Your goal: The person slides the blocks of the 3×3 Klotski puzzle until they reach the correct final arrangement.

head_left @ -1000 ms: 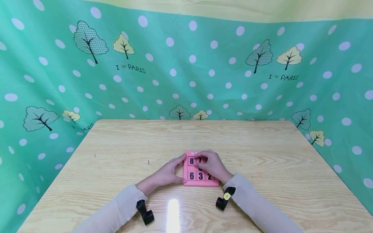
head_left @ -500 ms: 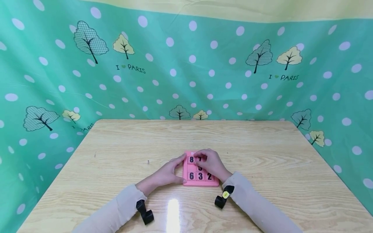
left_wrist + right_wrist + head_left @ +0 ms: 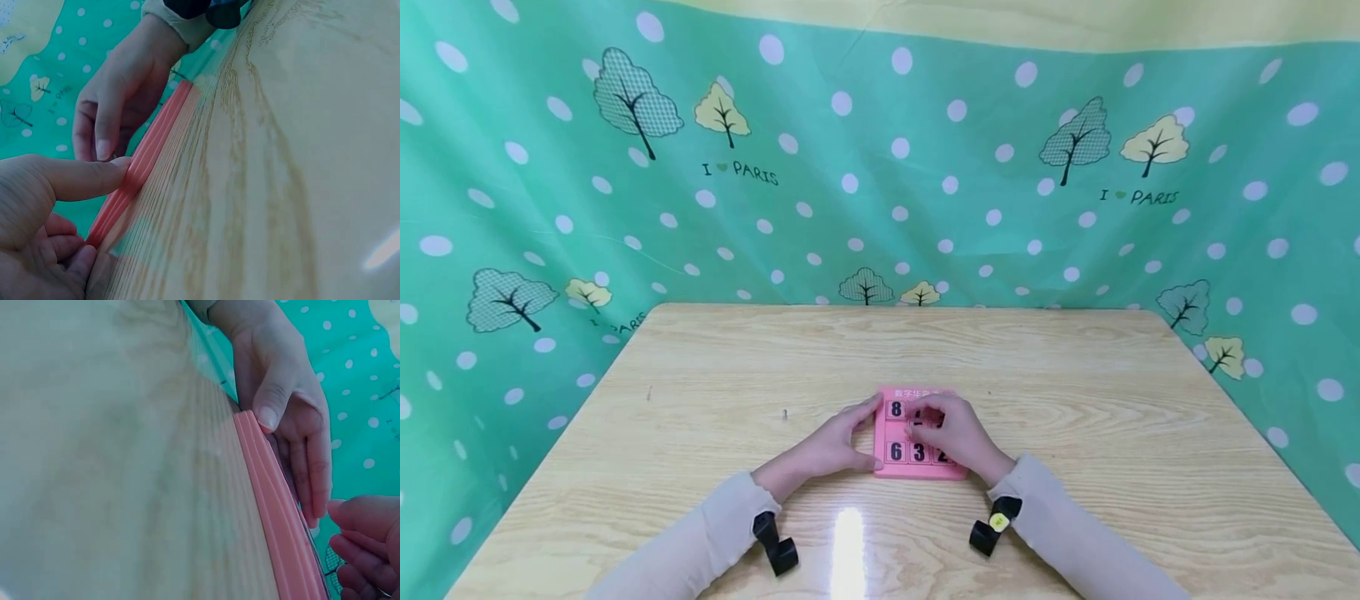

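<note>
A pink number slide puzzle lies flat on the table, its black-numbered tiles partly covered by a hand. Tiles reading 8, 6 and 3 show plainly; a bare pink slot sits between 8 and 6. My left hand holds the puzzle's left edge, thumb at the near corner and fingers at the far one. Over the middle tiles is my right hand, thumb and index finger bent and apart. In the right wrist view the right hand's fingers hover just above the board; whether they touch a tile is hidden.
The pale wooden table extends on all sides of the puzzle. Behind it hangs a green dotted curtain with printed trees. Each wrist wears a black camera mount, one at the left sleeve.
My right hand has shifted a little to the right, uncovering more of the white lettering at the top and hiding more of the middle tile. My left hand keeps its place; the head view tilts slightly.
</note>
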Demonstrator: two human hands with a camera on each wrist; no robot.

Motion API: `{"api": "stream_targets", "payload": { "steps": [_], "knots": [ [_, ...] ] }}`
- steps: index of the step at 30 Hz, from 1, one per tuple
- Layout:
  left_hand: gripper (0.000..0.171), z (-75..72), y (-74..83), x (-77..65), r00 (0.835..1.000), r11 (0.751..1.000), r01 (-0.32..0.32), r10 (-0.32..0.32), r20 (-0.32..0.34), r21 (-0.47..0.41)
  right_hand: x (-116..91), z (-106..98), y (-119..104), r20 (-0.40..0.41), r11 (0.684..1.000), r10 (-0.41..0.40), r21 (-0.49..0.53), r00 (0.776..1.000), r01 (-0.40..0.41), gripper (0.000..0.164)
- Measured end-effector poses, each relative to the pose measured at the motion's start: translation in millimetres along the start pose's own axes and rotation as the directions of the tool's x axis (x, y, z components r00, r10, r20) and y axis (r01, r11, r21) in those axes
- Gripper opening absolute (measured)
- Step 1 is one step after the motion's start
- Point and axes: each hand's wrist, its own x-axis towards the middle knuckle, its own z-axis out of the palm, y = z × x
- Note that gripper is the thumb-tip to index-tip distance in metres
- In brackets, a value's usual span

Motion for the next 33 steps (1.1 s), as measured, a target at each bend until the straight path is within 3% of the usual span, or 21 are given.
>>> {"api": "stream_targets", "payload": {
  "steps": [16, 33],
  "knots": [
    [0.096, 0.5, 7.3, 3.4, 0.999, 0.994, -0.004, 0.008, -0.037, 0.112, -20.0, -7.9, -1.6, 0.038, 0.998, -0.048, 0.046, 0.998, 0.047, 0.025],
    [0.099, 3.8, 0.2, 2.1, 0.998, 0.993, 0.027, -0.021, -0.057, 0.114, -24.1, 2.3, -0.8, 0.054, 0.998, -0.056, -0.005, 0.997, 0.057, 0.026]
  ]
}}
